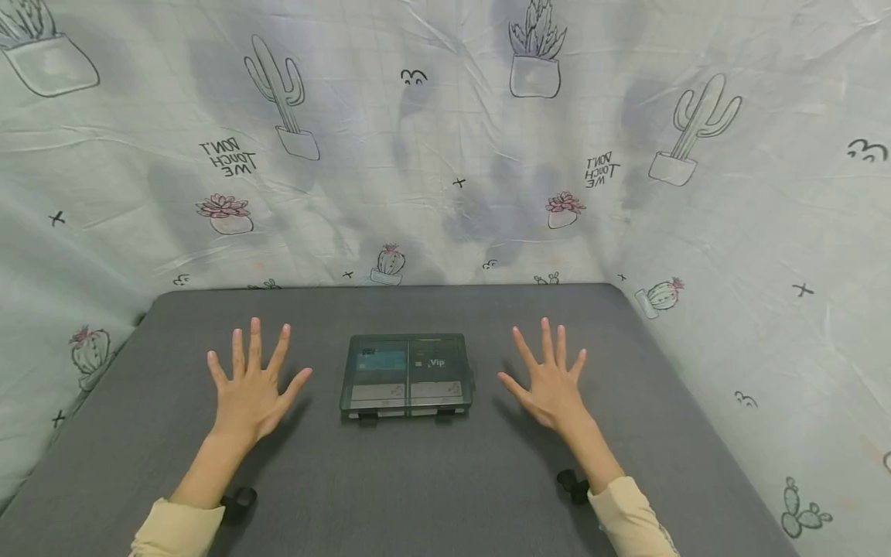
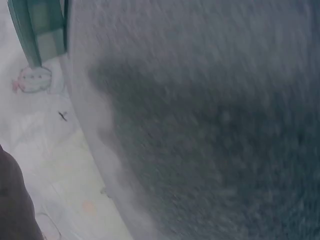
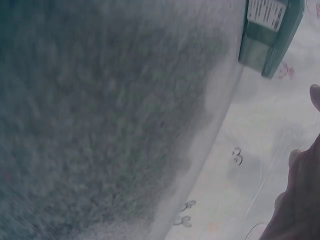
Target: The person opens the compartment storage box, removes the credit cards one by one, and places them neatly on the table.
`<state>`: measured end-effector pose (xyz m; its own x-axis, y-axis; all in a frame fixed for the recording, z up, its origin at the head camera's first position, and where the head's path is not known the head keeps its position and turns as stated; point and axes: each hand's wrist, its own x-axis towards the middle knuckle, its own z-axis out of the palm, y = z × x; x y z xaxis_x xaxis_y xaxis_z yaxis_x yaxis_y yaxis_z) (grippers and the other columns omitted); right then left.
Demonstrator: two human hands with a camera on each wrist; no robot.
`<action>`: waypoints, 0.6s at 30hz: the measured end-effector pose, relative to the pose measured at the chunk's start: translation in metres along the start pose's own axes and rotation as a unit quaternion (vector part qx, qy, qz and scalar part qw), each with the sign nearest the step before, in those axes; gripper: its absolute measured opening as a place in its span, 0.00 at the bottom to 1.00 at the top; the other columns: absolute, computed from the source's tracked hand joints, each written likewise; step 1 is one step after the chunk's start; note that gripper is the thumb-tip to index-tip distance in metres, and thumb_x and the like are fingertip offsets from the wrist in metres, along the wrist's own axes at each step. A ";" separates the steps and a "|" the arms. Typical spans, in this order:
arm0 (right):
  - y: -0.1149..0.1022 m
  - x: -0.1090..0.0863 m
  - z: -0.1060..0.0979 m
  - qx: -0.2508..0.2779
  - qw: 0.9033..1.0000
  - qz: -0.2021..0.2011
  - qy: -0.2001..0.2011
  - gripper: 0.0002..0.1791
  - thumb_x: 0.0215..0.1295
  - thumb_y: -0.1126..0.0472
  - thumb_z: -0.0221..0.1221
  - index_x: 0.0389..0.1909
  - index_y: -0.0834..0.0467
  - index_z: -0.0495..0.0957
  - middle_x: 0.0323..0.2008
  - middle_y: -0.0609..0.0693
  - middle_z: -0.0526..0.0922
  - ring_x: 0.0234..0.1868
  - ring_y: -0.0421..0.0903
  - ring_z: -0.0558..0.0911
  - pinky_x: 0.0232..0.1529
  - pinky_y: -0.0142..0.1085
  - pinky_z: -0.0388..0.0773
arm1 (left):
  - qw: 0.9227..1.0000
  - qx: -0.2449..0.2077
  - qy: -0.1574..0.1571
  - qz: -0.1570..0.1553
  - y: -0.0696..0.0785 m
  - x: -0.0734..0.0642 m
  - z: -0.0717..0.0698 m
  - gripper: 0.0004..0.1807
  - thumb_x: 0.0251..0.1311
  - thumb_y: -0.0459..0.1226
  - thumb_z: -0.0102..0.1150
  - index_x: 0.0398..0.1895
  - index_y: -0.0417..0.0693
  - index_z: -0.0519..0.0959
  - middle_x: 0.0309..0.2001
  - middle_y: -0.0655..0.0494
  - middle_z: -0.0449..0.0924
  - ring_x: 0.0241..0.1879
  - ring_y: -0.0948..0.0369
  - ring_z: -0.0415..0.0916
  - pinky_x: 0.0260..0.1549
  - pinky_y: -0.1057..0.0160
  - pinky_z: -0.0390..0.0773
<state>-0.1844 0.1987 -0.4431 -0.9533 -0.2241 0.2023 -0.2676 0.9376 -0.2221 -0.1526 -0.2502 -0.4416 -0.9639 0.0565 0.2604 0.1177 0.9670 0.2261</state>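
A flat, see-through dark green plastic case (image 1: pixel 407 377) lies closed on the grey table between the two hands. Through its lid show two side-by-side sections with cards, one bluish and one dark with "Vip" on it; two latches sit along its near edge. To the left of the case my left hand (image 1: pixel 249 394) is held over the table, fingers spread and straight, holding nothing. On the other side my right hand (image 1: pixel 551 387) has its fingers spread likewise, with nothing in it. Part of the case (image 3: pixel 265 35) also shows at the top of the right wrist view, with a barcode label.
The grey cloth-like tabletop (image 1: pixel 411 487) has rounded far corners. Behind it and along both sides hangs a pale curtain (image 1: pixel 445 155) printed with cacti and lettering. A black strap with a small device (image 1: pixel 239 503) is on the left wrist; a similar one (image 1: pixel 574 486) is on the right.
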 end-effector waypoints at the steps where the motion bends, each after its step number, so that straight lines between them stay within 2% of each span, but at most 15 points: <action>1: -0.002 -0.001 -0.001 0.003 1.000 -0.008 0.004 0.45 0.64 0.33 0.51 0.77 0.44 0.46 0.75 0.60 0.32 0.73 0.64 0.32 0.61 0.76 0.30 | 1.000 -0.005 0.000 0.004 0.003 0.000 0.000 0.43 0.68 0.63 0.37 0.77 0.59 0.34 0.75 0.44 0.19 0.71 0.45 0.14 0.61 0.30 0.16; 5: -0.013 -0.003 -0.001 -0.001 0.999 -0.038 0.011 0.44 0.65 0.34 0.51 0.76 0.44 0.47 0.76 0.60 0.33 0.74 0.63 0.35 0.63 0.73 0.34 | 0.999 -0.027 -0.026 0.017 0.015 0.000 -0.001 0.43 0.69 0.62 0.39 0.77 0.59 0.33 0.75 0.42 0.20 0.72 0.44 0.16 0.60 0.28 0.19; 10: -0.027 -0.005 0.000 0.000 0.998 -0.062 -0.007 0.44 0.66 0.33 0.50 0.77 0.44 0.45 0.76 0.57 0.31 0.74 0.59 0.32 0.67 0.69 0.32 | 0.994 -0.055 -0.095 0.028 0.029 -0.001 -0.003 0.43 0.70 0.61 0.36 0.77 0.59 0.29 0.73 0.45 0.14 0.71 0.44 0.15 0.59 0.27 0.19; 14: -0.037 -0.005 0.003 0.004 0.996 -0.083 -0.012 0.43 0.66 0.34 0.50 0.77 0.45 0.46 0.76 0.58 0.34 0.75 0.59 0.34 0.67 0.69 0.34 | 0.986 -0.096 -0.127 0.053 0.036 -0.001 0.001 0.42 0.71 0.59 0.37 0.77 0.57 0.30 0.74 0.46 0.16 0.72 0.43 0.19 0.62 0.28 0.22; 18: -0.045 -0.008 0.008 0.006 0.994 -0.106 -0.015 0.42 0.67 0.34 0.49 0.76 0.44 0.47 0.76 0.59 0.36 0.75 0.60 0.37 0.68 0.68 0.37 | 0.972 -0.151 -0.149 0.099 0.038 0.000 0.006 0.42 0.71 0.53 0.45 0.77 0.59 0.33 0.76 0.47 0.25 0.74 0.42 0.30 0.65 0.29 0.34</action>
<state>-0.1663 0.1564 -0.4424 -0.8788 -0.4244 0.2179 -0.4645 0.8654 -0.1880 -0.1492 -0.2117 -0.4386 -0.9363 0.3470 0.0539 0.3294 0.8148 0.4770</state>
